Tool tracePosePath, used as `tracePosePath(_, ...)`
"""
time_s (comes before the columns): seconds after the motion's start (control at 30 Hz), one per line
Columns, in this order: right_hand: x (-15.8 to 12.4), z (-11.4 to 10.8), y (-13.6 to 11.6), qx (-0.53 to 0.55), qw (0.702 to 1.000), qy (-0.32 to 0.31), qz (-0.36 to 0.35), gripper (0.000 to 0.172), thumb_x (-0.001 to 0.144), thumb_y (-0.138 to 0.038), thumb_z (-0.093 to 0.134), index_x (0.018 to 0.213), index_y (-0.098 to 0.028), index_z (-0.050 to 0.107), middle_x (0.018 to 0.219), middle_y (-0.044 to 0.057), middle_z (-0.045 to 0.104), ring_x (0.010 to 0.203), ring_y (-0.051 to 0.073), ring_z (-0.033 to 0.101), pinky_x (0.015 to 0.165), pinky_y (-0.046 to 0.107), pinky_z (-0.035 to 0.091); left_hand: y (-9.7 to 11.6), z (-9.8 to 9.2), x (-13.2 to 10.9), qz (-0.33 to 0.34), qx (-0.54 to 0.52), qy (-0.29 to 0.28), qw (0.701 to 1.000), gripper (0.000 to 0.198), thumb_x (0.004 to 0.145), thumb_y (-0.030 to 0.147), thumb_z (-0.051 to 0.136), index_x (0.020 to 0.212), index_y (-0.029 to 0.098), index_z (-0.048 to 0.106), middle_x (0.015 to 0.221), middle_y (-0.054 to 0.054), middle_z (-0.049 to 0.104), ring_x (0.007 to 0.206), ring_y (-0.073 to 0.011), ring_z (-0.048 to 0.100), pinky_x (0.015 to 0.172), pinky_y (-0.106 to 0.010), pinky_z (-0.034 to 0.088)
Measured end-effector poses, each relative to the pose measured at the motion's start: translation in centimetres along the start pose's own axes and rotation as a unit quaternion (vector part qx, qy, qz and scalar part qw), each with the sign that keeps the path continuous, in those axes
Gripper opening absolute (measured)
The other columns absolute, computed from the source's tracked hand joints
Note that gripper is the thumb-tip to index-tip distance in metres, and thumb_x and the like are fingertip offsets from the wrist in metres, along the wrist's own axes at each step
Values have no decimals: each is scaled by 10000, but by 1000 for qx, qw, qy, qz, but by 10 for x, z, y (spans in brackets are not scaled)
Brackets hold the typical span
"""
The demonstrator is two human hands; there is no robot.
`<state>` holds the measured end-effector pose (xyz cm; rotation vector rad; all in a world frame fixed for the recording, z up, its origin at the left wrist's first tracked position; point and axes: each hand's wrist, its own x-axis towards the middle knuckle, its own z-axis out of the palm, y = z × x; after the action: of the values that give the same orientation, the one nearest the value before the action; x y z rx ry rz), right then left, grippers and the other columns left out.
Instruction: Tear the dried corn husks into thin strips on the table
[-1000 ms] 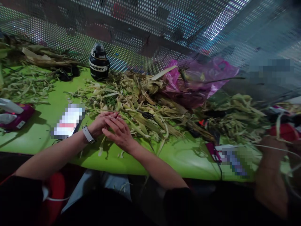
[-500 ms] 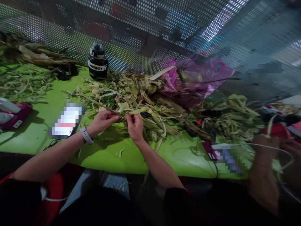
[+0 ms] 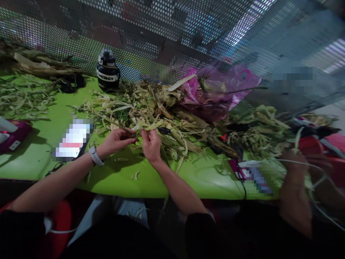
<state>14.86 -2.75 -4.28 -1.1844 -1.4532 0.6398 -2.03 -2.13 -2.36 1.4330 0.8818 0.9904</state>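
Left hand (image 3: 114, 141) and right hand (image 3: 151, 146): fingers pinched on a pale husk strip (image 3: 153, 126) over the worktop (image 3: 156, 185), directly before a loose husk heap (image 3: 151, 104) obstructing the space ahead, lit phone (image 3: 72, 140) to the left, black bottle (image 3: 108, 75) and pink bag (image 3: 233, 90) beyond.

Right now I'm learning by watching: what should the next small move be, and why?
Perhaps draw the right hand gently from the left hand: the two nearly meet at the pile, a pale strip showing at the right one, so a small pull might part it. The exact grip is unclear.
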Motion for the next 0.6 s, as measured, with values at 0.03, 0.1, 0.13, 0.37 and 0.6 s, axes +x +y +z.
tracePosePath(0.03,0,0,0,0,1000,2,6,334,917,-524,506,887,-195,551,803,43,655,720,157,594,728,291,472,-1,1,0,7,-6,-1,1000,386,719,357,791,999,104,712,878,-82,743,748,-149,657,718,-285,534)
tracePosePath(0.1,1,0,0,-11,1000,11,14,348,912,-543,498,858,-202,541,736,21,622,691,152,570,699,284,459,-2,2,0,17,-10,2,1000,379,738,376,770,999,108,711,905,-92,743,801,-170,670,781,-314,540)
tracePosePath(0.13,1,0,0,-16,1000,9,21,354,911,-553,494,858,-205,539,690,4,595,650,145,548,664,277,446,-3,2,0,20,-7,9,1000,378,747,387,760,998,108,711,914,-96,741,812,-177,671,791,-320,538)
tracePosePath(0.37,-5,1,3,-107,981,-162,-19,276,888,-481,565,928,-213,614,603,-24,570,549,136,517,549,262,380,3,-9,2,46,76,148,985,403,794,414,694,1078,128,686,920,-75,712,821,-185,636,748,-306,508)
tracePosePath(0.6,7,-24,-25,-100,948,-216,-209,150,834,-303,621,718,-211,645,893,70,685,929,207,617,872,372,477,6,-15,3,69,161,41,984,345,836,397,618,1039,127,684,1057,-122,702,957,-231,645,857,-349,508)
